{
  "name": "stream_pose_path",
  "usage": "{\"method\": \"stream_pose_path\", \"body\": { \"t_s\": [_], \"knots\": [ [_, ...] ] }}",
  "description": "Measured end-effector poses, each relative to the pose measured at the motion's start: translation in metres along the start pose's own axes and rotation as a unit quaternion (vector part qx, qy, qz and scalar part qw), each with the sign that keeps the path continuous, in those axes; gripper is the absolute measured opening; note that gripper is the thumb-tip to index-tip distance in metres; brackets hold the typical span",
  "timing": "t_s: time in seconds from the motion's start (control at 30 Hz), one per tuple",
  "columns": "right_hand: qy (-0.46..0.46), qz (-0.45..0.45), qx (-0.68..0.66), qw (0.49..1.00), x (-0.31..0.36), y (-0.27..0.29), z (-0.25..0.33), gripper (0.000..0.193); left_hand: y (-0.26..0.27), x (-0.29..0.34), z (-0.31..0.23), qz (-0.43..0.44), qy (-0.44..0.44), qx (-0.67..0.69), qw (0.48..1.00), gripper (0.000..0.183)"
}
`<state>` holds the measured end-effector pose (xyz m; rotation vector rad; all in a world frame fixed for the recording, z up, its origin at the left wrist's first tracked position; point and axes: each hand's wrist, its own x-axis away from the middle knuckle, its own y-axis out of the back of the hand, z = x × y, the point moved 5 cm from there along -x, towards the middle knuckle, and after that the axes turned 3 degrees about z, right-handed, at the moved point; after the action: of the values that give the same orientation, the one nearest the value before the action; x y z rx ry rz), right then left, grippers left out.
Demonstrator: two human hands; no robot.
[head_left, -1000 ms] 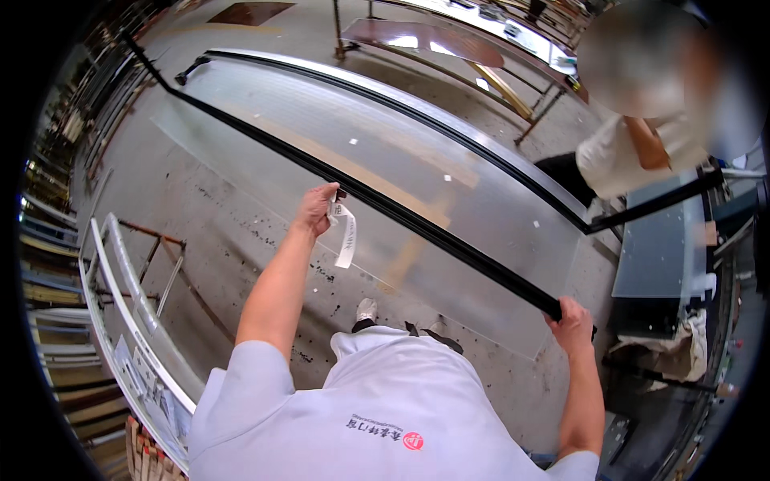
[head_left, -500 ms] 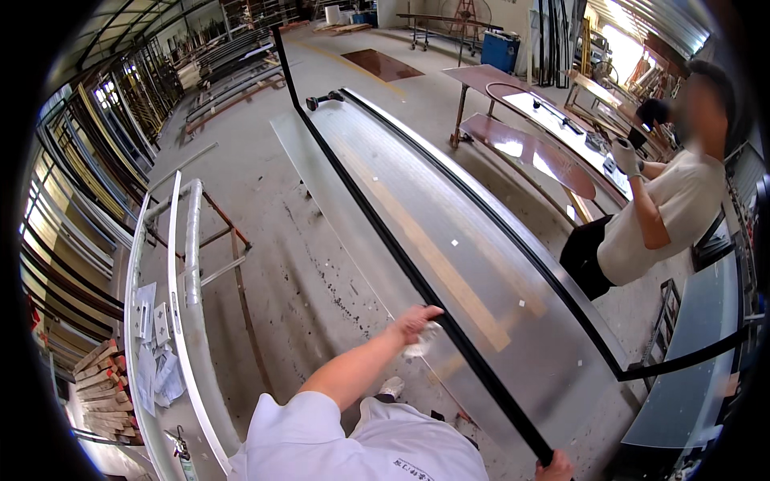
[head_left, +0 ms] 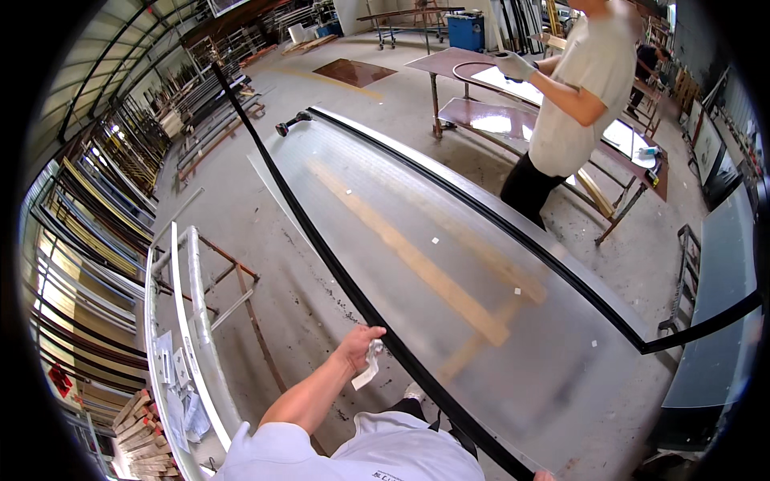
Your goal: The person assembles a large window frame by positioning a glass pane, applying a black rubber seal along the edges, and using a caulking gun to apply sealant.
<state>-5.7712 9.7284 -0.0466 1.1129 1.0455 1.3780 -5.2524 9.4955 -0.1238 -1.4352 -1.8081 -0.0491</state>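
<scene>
My left hand point(head_left: 359, 346) is closed around a long black profile point(head_left: 321, 248), and a crumpled white strip point(head_left: 369, 370) hangs from the same hand. Only a sliver of my right hand point(head_left: 544, 475) shows at the lower edge, against the profile's near end; most of it is cut off. The profile slants from there to the far left, over the left side of a long frosted glass panel point(head_left: 449, 264). Another black profile point(head_left: 489, 210) lies along the panel's right side and turns off to the right at its near end. A cordless drill point(head_left: 293, 123) rests at the panel's far end.
A co-worker in a light shirt point(head_left: 585, 96) stands right of the panel, beside tables with brown sheets point(head_left: 489, 124). On the left are a rack with white profiles point(head_left: 180, 297), papers point(head_left: 183, 393) and stacked wood blocks point(head_left: 144, 433). A glass sheet point(head_left: 714, 256) leans at the right.
The held black profile has swung left, away from the panel's middle, with my left hand on it. My right hand has slipped mostly out of view. The co-worker appears turned and farther left.
</scene>
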Motion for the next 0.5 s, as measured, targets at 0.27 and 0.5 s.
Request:
{"method": "stream_pose_path", "body": {
  "t_s": [0.27, 0.5],
  "knots": [
    [-0.002, 0.049, -0.011, 0.999, 0.011, -0.021, -0.041, 0.022, -0.016, 0.03, 0.026, -0.014, 0.043, -0.033, 0.998, 0.022],
    [0.006, 0.016, 0.007, 1.0, -0.028, -0.013, -0.08, 0.016, -0.046, -0.018, 0.058, -0.004, 0.056, 0.022, 0.998, 0.027]
  ]
}}
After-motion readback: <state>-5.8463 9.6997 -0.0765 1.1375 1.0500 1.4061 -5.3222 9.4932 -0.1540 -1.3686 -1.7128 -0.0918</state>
